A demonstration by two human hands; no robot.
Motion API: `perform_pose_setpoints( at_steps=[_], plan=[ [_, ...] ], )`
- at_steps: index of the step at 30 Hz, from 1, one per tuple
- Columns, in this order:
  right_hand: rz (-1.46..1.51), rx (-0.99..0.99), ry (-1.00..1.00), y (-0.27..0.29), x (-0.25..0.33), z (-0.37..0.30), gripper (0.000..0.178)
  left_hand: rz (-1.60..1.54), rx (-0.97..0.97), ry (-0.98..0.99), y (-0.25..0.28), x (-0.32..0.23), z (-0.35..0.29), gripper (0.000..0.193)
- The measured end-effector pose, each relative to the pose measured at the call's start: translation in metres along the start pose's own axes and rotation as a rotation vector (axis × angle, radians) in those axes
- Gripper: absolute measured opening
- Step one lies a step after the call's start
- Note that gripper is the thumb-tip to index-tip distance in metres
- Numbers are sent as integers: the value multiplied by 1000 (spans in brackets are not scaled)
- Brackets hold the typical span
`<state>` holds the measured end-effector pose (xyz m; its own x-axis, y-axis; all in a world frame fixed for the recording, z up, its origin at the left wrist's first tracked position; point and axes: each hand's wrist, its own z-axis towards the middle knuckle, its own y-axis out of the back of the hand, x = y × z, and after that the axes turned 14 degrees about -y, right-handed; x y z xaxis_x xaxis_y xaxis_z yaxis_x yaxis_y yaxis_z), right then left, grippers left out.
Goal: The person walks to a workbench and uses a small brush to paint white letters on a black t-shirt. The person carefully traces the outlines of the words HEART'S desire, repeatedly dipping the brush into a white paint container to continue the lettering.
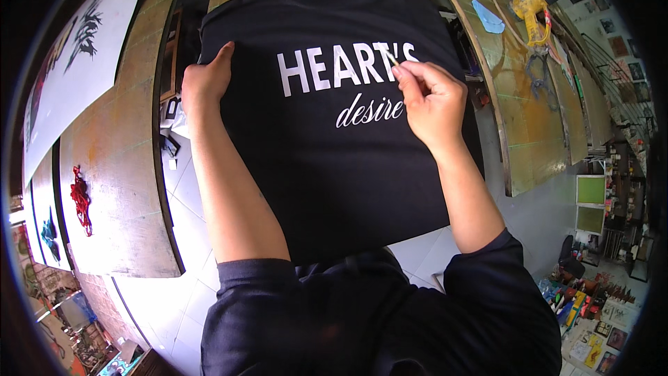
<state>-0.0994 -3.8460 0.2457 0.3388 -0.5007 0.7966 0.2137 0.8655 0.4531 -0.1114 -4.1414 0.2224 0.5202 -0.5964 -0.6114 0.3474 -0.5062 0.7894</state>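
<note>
A black T-shirt point(334, 181) is stretched flat over a board in front of me, its neckline at the far end. White lettering point(327, 69) lies across its chest, bold above and script below. My left hand point(207, 82) grips the shirt's left edge, thumb on top; its other fingers are mostly hidden over the side. My right hand point(435, 97) is closed in a pinch over the right end of the lettering. Between its thumb and fingers is a thin pale stick point(392, 58), its tip at the upper row of letters; its exact kind is unclear.
Boards flank the shirt, a left board point(118, 167) bearing a red tangled cord point(81, 200) and a right board point(508, 90) bearing a light-blue scrap point(488, 17). A yellow heat gun point(534, 8) sits at the far right. A printed white sheet point(83, 49) lies far left.
</note>
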Motion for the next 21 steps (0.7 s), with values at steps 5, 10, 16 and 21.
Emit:
perform_pose_setpoints(
  at_steps=[5,10,16,21],
  plan=[
    [144,-112,-164,18,-3,13,11,-51,19,2,-1,0,2,84],
    [208,-11,-362,22,-5,17,19,-80,-8,-11,-6,2,6,87],
    [703,260,-646,26,-5,16,21,-156,12,26,-7,4,11,90],
    [727,336,-622,30,2,14,20,-143,8,12,-6,3,11,87]
  ],
)
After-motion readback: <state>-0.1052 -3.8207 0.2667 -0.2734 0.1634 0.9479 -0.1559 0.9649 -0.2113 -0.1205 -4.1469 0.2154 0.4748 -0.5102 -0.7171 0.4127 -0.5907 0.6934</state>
